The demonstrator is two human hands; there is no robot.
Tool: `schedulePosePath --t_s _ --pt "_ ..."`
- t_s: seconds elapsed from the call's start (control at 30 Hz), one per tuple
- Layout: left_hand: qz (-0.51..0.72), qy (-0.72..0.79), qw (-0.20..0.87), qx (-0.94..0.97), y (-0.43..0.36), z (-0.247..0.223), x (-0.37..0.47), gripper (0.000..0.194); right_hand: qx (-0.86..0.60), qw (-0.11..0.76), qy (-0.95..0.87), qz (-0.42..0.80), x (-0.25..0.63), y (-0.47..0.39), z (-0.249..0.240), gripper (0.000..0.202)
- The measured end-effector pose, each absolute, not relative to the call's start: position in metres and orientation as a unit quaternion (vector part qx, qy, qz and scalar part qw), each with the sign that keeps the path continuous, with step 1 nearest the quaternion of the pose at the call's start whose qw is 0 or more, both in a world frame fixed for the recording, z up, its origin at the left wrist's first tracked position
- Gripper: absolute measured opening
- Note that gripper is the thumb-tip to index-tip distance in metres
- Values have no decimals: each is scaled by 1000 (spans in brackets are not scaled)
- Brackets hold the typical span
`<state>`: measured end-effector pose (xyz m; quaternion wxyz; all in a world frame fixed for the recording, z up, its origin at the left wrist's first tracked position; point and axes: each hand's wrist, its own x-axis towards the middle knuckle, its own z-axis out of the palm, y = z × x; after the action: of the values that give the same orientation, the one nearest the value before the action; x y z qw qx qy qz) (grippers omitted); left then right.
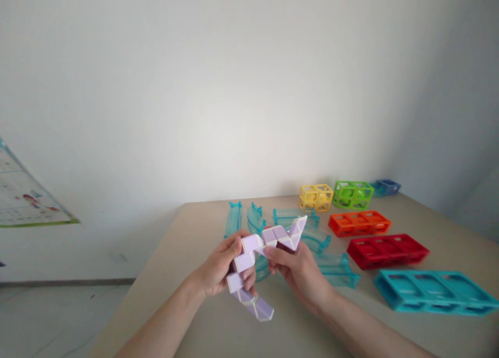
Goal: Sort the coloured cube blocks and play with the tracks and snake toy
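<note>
Hands raised above the near table (195,327) edge, both clasping a lilac-and-white twist puzzle (265,254). Left hand (220,268) wraps the lower, kinked run; right hand (294,267) pinches the upper run near its folded tip. Best handling, by my reading: brace one segment firmly, rotate the neighbour squarely at its joint, no bending. Clear blue track pieces (312,238) lie just behind, well apart from the teal frame (436,291).

On the bench (187,316), clear curved plastic track pieces (257,219) lie left of the red plastic frame (387,250); the turquoise plastic frame (434,291) lies before it.
</note>
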<state>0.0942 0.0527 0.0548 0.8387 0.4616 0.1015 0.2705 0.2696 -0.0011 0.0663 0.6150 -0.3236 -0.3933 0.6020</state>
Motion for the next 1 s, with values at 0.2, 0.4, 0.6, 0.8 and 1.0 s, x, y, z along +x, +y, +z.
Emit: schedulePosePath --t_s 0.2,0.4,0.6,0.8,1.0 --pt "273 140 825 474 52 54 94 28 -368 593 -448 559 273 0 66 30" --pt "260 68 832 485 54 54 89 28 -331 591 -440 589 273 -2 66 34" --pt "213 -3 845 490 50 64 85 35 -290 565 -446 631 273 -3 72 29" --pt "197 -36 849 489 45 69 84 36 -258 550 -404 684 272 -5 74 24" --pt "188 -89 846 492 43 66 85 30 -191 522 -323 766 265 -11 71 26"
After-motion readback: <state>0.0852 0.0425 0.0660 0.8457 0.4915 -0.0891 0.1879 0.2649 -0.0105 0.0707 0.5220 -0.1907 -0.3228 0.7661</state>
